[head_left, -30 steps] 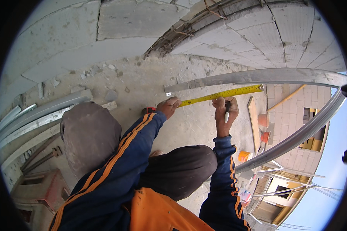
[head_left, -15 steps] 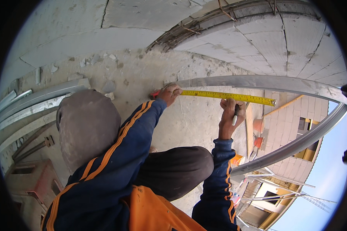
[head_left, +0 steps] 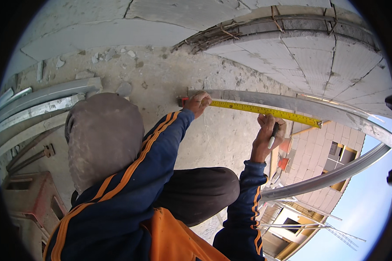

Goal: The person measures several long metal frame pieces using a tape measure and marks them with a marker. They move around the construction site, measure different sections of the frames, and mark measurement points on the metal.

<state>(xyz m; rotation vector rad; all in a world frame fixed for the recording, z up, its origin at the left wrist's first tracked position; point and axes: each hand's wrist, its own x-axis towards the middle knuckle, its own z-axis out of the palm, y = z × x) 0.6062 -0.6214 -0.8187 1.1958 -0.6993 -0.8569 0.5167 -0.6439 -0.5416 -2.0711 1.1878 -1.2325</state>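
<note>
Fingers of my left hand (head_left: 198, 104) are wrapped round a tape measure; its red case (head_left: 184, 102) peeks out on the left side. From there the yellow blade (head_left: 252, 109) runs out to the right, its metal end hook free. Just above it, nearly parallel, lies a grey metal profile (head_left: 287, 102). My right hand (head_left: 268, 132) is closed on a dark marker pen (head_left: 272, 142) with a whitish end that points down. Its fingertips touch the lower edge of the blade, short of the hook. The palm sides of both hands are hidden.
A second curved-looking metal profile (head_left: 331, 176) crosses on the right. More metal profiles (head_left: 48, 102) lie on the left beside a dusty reddish step stool (head_left: 35, 195). Pale block walls (head_left: 309, 56) rise ahead, and small rubble (head_left: 104, 55) lies along their base.
Both hands and the tape have shifted slightly right in view. The blade now slopes more downward to the right. The view has turned a little; both grips stay the same.
</note>
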